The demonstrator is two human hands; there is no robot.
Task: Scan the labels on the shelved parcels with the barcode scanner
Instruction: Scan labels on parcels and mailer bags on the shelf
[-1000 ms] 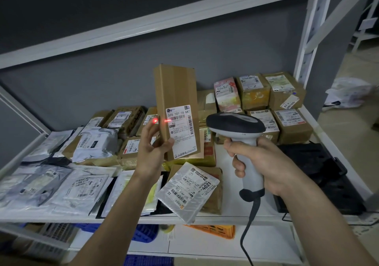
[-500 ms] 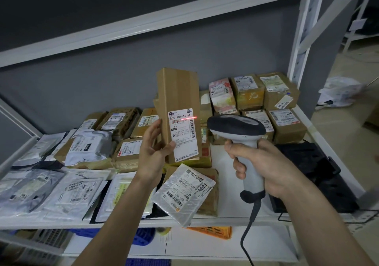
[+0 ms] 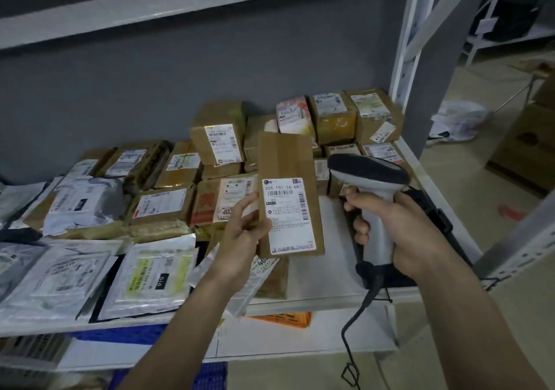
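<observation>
Left hand (image 3: 240,236) pinches upright brown parcel (image 3: 288,191); right hand (image 3: 399,230) grips scanner (image 3: 372,197); aim scanner head at label barcode (image 3: 283,193), hold parcel steady.

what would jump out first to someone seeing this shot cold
Centre frame, the left hand holds a tall brown cardboard parcel upright, its white shipping label facing the camera. Just right of it, the right hand grips a grey and black corded barcode scanner. Behind and to the left, a white metal shelf is crowded with brown boxes and grey mailer bags.
</observation>
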